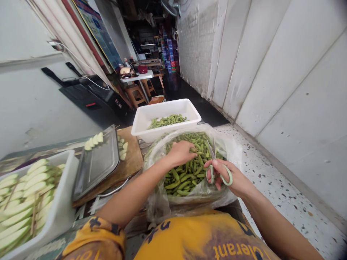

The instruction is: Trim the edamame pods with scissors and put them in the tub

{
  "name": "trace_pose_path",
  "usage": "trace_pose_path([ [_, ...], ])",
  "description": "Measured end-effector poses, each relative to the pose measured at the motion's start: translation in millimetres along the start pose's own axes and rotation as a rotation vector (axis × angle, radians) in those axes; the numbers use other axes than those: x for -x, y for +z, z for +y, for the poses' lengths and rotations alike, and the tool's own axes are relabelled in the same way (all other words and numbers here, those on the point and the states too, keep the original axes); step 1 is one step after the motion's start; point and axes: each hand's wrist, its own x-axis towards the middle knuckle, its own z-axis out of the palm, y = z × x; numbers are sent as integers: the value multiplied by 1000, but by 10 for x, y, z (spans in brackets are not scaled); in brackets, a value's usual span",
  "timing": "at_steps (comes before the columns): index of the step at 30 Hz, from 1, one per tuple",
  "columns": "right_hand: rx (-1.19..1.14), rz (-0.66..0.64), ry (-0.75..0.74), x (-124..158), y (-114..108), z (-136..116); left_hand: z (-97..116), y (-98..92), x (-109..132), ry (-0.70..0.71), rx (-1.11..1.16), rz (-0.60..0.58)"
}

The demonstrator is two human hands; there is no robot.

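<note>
Right hand (pixel 237 179) holds scissors (pixel 213 154) centre-right; left hand (pixel 181 151), grip unclear, seemingly selects pods (pixel 183 182), as trimming next needs one between blades (pixel 209 147).

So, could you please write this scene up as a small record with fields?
Left hand: the left hand reaches in among green pods; whether it grips any is unclear
Right hand: the right hand holds scissors, blades pointing away from the wearer
Source: clear plastic bag, open, heaped with pods
Ahead: white tub, some pods inside
Left side: metal tray bearing skewered slices, overlapping a wooden board
</note>
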Motion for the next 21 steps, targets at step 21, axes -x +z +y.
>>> trace_pose_path([
  [21, 181, -88, 51, -47, 14, 85, -18, -140, 206, -94, 748, -147],
])
